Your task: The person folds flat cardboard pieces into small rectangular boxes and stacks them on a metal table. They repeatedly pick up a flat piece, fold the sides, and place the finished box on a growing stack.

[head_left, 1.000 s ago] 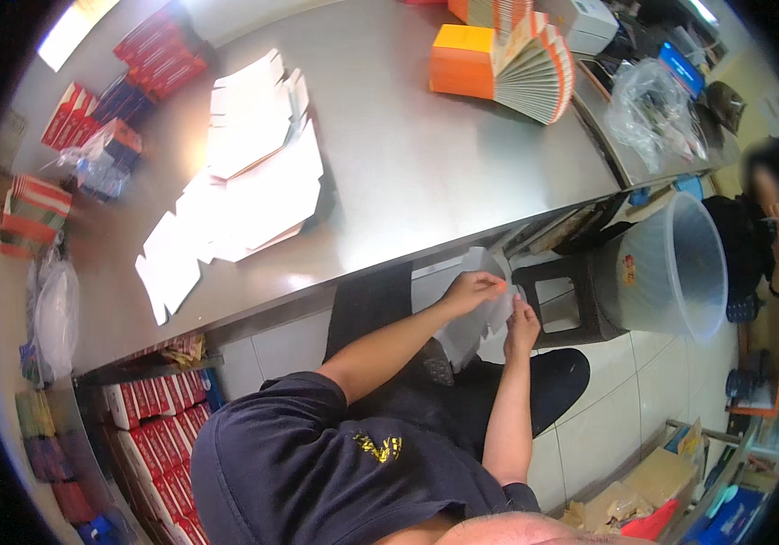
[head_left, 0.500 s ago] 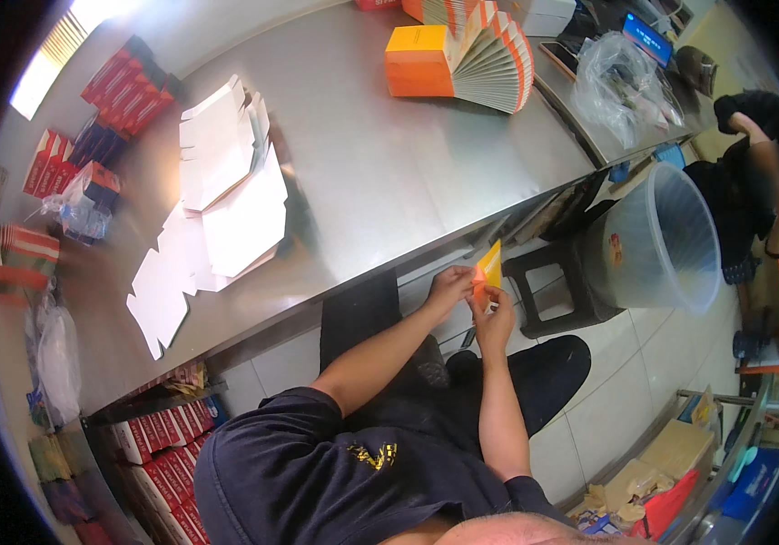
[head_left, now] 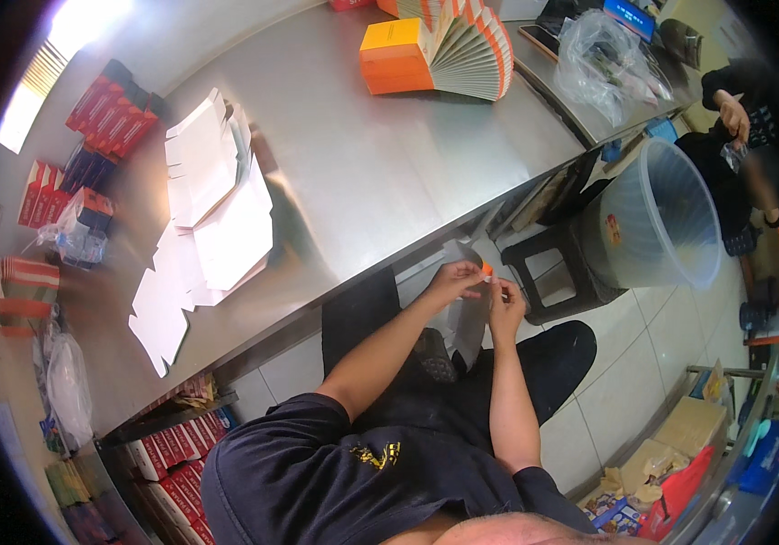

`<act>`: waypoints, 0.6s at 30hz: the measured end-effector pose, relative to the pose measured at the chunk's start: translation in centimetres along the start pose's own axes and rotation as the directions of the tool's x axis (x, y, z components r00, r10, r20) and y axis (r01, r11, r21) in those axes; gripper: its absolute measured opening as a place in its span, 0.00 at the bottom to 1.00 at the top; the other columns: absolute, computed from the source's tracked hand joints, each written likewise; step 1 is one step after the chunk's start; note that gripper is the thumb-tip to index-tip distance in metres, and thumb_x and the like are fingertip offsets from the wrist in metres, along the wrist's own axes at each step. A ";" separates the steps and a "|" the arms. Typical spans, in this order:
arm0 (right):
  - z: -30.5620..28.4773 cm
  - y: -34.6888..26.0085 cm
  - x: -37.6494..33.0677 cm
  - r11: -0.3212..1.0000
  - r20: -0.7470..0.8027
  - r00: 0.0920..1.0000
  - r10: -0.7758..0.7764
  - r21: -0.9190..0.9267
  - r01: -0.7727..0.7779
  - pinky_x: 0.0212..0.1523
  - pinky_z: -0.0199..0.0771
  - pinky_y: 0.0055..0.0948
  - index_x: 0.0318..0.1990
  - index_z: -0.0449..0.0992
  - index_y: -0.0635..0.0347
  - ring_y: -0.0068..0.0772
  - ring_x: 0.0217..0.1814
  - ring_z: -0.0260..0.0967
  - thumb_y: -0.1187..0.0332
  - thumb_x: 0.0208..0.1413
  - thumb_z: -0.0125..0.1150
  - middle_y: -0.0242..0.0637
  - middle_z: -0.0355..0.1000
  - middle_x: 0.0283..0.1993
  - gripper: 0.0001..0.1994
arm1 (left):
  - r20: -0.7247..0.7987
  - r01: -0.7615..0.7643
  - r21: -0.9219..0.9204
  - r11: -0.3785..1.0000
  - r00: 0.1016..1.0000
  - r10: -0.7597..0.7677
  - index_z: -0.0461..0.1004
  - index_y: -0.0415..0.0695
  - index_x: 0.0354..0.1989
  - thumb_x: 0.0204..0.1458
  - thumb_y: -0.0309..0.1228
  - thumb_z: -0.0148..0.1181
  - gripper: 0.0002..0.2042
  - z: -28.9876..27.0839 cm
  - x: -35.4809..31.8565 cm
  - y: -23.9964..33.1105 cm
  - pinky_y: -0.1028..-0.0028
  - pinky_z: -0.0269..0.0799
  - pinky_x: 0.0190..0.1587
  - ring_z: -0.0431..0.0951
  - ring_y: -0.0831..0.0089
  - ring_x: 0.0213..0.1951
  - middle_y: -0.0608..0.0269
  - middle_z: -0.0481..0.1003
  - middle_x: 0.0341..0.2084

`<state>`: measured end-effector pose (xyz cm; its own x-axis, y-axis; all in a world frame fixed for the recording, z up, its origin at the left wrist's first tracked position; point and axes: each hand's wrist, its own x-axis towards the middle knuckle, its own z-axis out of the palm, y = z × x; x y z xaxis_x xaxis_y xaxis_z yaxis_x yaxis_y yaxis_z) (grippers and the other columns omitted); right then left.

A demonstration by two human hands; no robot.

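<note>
Above my lap, just off the table's front edge, my left hand (head_left: 453, 282) and my right hand (head_left: 505, 307) meet around a small orange carton (head_left: 488, 269). Fingertips of both hands pinch it from either side. Only an orange patch and a pale edge of it show; my fingers hide the rest. On the steel table (head_left: 353, 182), far from my hands, a fanned row of flat orange and yellow cartons (head_left: 471, 64) stands on edge. Unfolded white cardboard blanks (head_left: 235, 232) lie overlapping at the table's left.
A clear plastic tub (head_left: 626, 227) rests on a black stool (head_left: 548, 268) to my right. Beyond it sits another person (head_left: 734, 118). Red boxes (head_left: 117, 113) are stacked along the left wall, and more red boxes (head_left: 172, 450) fill a shelf under the table. A plastic bag (head_left: 594, 59) lies at the far right.
The carton has turned between my fingers: its yellow part, which pointed up, no longer shows. My view has shifted slightly. The other person's hand has come into sight.
</note>
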<state>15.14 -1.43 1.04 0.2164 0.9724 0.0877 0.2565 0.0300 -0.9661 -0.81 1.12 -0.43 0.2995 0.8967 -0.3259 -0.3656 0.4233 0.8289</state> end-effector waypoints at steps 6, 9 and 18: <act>-0.6 0.9 0.7 0.997 -0.002 0.997 0.073 0.032 -0.072 0.38 0.70 0.21 0.40 0.83 0.63 0.20 0.36 0.73 0.64 0.63 0.66 0.31 0.78 0.36 0.10 | 0.017 0.004 0.112 0.994 1.000 -0.006 0.74 0.39 0.49 0.62 0.34 0.64 0.13 0.8 -0.3 -0.7 0.69 0.84 0.46 0.79 0.72 0.50 0.59 0.78 0.47; -1.2 0.4 0.9 0.999 0.061 0.997 -0.037 -0.028 0.038 0.39 0.71 0.21 0.38 0.84 0.64 0.21 0.36 0.73 0.64 0.62 0.67 0.31 0.77 0.36 0.10 | 0.000 -0.020 0.078 0.997 1.000 0.021 0.75 0.39 0.49 0.61 0.32 0.64 0.13 0.3 -0.2 -0.7 0.69 0.84 0.45 0.79 0.73 0.50 0.59 0.79 0.47; -1.7 -2.0 0.5 0.992 0.113 0.993 -0.038 -0.118 0.051 0.36 0.74 0.24 0.36 0.84 0.66 0.23 0.35 0.75 0.66 0.59 0.69 0.36 0.79 0.37 0.10 | -0.005 -0.037 0.277 0.960 0.999 0.040 0.76 0.37 0.48 0.60 0.30 0.65 0.12 0.5 -1.1 0.5 0.71 0.83 0.45 0.81 0.73 0.47 0.58 0.80 0.45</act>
<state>16.39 -1.42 3.40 0.0985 0.9905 0.0958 0.3766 0.0520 -0.9249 -0.85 0.26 0.54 0.2801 0.9137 -0.2946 -0.1182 0.3373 0.9339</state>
